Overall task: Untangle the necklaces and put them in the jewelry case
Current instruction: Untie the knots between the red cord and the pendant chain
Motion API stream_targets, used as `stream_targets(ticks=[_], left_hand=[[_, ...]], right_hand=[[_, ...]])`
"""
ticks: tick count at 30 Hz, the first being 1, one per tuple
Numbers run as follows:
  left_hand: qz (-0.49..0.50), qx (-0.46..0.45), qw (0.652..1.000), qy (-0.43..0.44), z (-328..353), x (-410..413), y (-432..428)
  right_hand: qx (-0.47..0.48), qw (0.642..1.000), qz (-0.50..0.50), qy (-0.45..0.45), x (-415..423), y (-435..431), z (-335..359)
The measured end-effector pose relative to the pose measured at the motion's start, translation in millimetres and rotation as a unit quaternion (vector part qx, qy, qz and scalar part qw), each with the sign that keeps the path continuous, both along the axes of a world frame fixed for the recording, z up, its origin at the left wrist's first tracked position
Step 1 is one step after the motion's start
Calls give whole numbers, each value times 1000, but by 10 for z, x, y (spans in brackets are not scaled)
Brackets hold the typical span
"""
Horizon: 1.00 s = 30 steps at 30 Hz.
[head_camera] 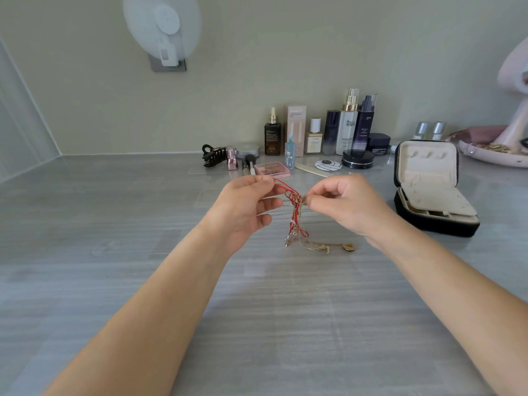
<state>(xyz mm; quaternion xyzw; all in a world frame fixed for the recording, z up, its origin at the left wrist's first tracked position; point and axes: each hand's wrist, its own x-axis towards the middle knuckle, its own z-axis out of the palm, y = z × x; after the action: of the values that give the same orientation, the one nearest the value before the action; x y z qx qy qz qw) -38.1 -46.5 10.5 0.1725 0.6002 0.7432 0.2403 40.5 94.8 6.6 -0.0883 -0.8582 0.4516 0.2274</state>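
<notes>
While the tangled necklaces (295,218) are held above the table (114,252), a red cord is pinched by the left hand (245,207). The knot is pinched by the right hand (345,204). The jewelry case (428,181) is seen open, well right.

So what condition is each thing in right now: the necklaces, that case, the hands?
necklaces: still tangled, held above the table, pendants hanging down
jewelry case: open, lid upright, no necklace visible inside
left hand: pinching the red cord
right hand: pinching the knot
pink palette: lying flat, looks closed
black hair claw: closed
</notes>
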Motion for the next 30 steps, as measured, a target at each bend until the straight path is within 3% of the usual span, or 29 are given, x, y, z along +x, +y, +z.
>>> stream_targets(ticks=[5,7,10,16,20,30], left_hand=[[34,32,998,-48,7,-18,-8],[61,-23,998,15,-1,-14,3],[107,-105,972,180,-17,13,18],[27,-188,919,346,-69,105,54],[17,-176,924,338,-92,82,69],[7,-129,973,192,-48,50,32]], right_hand=[[-6,1000,-2,-3,4,-5,5],[-25,1000,-6,-1,6,4,8],[-42,999,0,-11,5,10,13],[-49,998,18,-20,3,8,10],[-51,998,20,-16,-7,8,0],[-63,997,34,-23,-28,-21,-34]])
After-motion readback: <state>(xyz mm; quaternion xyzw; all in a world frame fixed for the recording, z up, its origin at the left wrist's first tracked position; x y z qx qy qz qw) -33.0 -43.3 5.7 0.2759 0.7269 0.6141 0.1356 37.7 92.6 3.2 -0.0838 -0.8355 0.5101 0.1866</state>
